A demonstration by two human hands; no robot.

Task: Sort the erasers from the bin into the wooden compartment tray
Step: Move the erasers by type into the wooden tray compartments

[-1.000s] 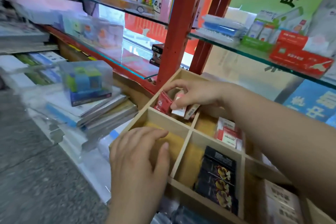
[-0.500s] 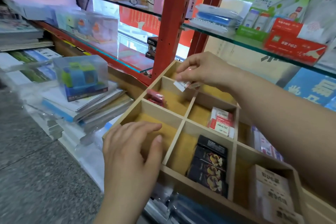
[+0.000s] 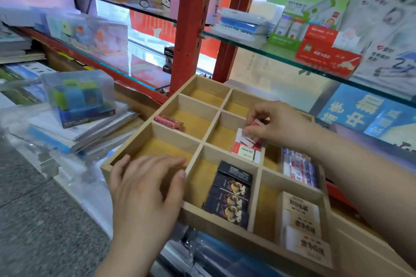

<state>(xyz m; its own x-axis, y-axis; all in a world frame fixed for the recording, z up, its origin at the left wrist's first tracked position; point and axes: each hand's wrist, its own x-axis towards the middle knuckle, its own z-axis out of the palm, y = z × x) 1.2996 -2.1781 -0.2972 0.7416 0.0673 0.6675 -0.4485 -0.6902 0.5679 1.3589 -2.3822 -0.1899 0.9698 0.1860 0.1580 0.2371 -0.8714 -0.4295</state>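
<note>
We are mid-placement: our right hand (image 3: 278,127) pinches a red-and-white eraser (image 3: 245,139) over the stack (image 3: 246,153) beneath it; releasing seems next. Our left hand (image 3: 146,186) rests relaxed on the tray (image 3: 213,222).

The wooden tray (image 3: 216,220) has yellow-lined cells. A pink eraser (image 3: 168,122) lies alone in a left cell. Red-and-white erasers (image 3: 244,154) sit in a middle cell (the top eraser (image 3: 248,139) pinched by the right hand (image 3: 278,126)). Black erasers (image 3: 229,195) fill the near middle cell, tan erasers (image 3: 300,218) the near right, and blue-and-white erasers (image 3: 299,168) the cell behind.
</note>
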